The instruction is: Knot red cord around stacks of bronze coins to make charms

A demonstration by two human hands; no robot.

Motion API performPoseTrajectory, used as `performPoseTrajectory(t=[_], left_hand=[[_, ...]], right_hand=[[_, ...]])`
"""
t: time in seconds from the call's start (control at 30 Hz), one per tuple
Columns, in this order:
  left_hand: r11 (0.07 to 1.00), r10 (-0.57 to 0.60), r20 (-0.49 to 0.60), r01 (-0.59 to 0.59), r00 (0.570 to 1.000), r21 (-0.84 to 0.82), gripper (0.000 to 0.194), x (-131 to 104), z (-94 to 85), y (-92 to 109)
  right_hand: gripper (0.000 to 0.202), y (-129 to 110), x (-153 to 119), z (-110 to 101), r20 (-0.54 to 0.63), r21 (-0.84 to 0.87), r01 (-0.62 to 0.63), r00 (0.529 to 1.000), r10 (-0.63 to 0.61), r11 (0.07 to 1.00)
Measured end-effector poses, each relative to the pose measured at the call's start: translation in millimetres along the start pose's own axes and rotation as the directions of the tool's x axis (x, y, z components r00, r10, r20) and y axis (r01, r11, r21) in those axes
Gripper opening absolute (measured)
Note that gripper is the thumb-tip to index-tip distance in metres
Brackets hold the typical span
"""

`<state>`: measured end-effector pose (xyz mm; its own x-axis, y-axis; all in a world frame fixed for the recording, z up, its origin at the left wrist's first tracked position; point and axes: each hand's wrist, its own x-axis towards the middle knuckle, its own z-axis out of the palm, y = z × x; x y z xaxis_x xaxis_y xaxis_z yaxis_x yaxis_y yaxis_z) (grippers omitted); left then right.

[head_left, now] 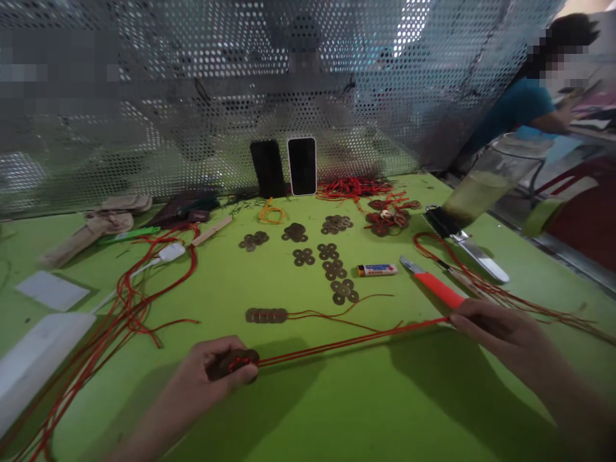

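Note:
My left hand [212,372] is closed around a bundle of dark coins [248,367] bound with red cord, low in the middle of the view. From it a doubled red cord [332,346] runs taut to the right, over the green table. My right hand [491,327] pinches the far part of that cord between thumb and fingers. Just beyond the cord lies a row of overlapping coins [266,315] with thin red strings trailing from it. Near my right fingers is a red utility knife [437,287], its blade end pointing away to the left.
Small coin clusters [333,269] lie mid-table beside a lighter [377,270]. Red cords [139,289] sprawl at left; a brush [466,244] and a jar of liquid [486,179] stand right. Two phones [302,165] lean on the perforated metal panel [192,128]. Another person [524,102] sits far right.

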<state>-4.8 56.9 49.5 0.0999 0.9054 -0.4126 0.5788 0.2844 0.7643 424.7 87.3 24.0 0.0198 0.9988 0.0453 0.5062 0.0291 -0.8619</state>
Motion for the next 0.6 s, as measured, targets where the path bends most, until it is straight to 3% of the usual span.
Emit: performPoseTrajectory(t=[0.07,0.2,0.37,0.47,0.53,0.6], left_hand=[[1.000,0.012,0.025,-0.012,1.000,-0.016,0.035,0.5,-0.6,-1.5],[0.997,0.061,0.008,-0.061,0.998,0.039,0.034,0.9,-4.0,-0.3],[0.903,0.286,0.002,-0.270,0.958,0.334,0.025,4.0,-13.6,-6.8],[0.803,0.359,-0.035,-0.290,0.933,0.520,0.023,5.7,-18.2,-21.2],[0.747,0.410,-0.125,-0.254,0.903,0.615,0.033,6.3,-17.9,-25.1],[0.712,0.490,-0.226,-0.237,0.842,0.661,0.055,7.1,-10.9,-14.7]], right_hand=[[0.033,-0.1,0.6,0.8,-0.032,0.019,-0.008,0.999,0.009,1.000],[0.030,-3.3,2.1,0.0,0.026,-0.015,0.059,0.998,-0.059,0.998],[0.022,-20.8,-1.3,1.0,0.164,-0.080,0.189,0.971,-0.174,0.979],[0.015,-33.3,-4.0,1.7,0.235,-0.131,0.269,0.944,-0.233,0.954],[0.012,-41.5,-4.5,1.9,0.238,-0.152,0.326,0.928,-0.286,0.933],[0.011,-50.1,-3.7,2.7,0.236,-0.161,0.375,0.913,-0.333,0.913]])
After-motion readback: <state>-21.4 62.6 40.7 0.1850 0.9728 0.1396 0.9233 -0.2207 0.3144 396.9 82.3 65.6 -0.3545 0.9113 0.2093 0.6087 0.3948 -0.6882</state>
